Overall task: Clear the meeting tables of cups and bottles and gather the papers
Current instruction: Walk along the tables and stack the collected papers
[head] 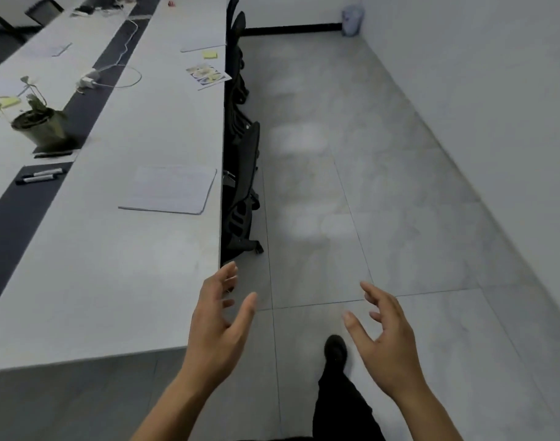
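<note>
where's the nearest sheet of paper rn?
In the head view, the nearest white paper lies flat by the table's right edge, beside the tucked-in black chairs, right of the markers and ahead of the open left hand.

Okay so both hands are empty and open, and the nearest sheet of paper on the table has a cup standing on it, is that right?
Not quite. The head view shows the left hand and right hand open and empty, but the nearest sheet of paper lies bare on the table; no cup stands on it.

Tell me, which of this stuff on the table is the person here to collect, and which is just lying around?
To collect: paper stack, printed leaflet, far sheet. No cups or bottles are visible.

Lying about: potted plant, markers, charger and cable, sticky notes.
</note>
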A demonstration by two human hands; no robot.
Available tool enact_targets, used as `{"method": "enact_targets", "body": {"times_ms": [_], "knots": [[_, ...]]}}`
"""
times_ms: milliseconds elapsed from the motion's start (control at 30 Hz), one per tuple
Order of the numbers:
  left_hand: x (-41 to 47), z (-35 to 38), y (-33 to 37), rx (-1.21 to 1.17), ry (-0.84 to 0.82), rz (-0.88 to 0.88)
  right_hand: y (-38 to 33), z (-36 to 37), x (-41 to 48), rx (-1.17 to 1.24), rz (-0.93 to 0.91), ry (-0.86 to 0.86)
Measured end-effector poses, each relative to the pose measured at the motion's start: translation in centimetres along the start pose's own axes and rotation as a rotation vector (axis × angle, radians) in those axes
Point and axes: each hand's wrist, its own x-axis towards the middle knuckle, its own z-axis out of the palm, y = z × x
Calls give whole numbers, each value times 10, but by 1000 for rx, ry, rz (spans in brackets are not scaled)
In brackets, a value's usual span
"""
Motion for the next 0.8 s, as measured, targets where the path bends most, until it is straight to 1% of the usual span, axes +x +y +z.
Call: {"method": "enact_targets", "body": {"times_ms": [100, 200, 267, 433, 533, 633, 700, 800], "knots": [[68, 26, -19, 31, 46, -74, 10, 24, 91, -28, -15, -94], [125, 45, -30, 55, 117, -196, 1, 45, 189, -55, -29, -238], [158, 47, -25, 50, 178, -277, -23, 57, 249, -71, -62, -342], [248, 33, -12, 41, 396, -360, -113, 102, 394, -162, -286, -547], [284, 21, -25, 11, 505, -436, -151, 146, 454, -213, -393, -636], [321, 11, -54, -37, 573, -535, -169, 201, 499, -250, -440, -715], [347, 5, -84, -74, 579, -609, -173, 239, 522, -295, -424, -780], [384, -9, -127, -118, 541, -723, -176, 293, 544, -396, -382, -892]]}}
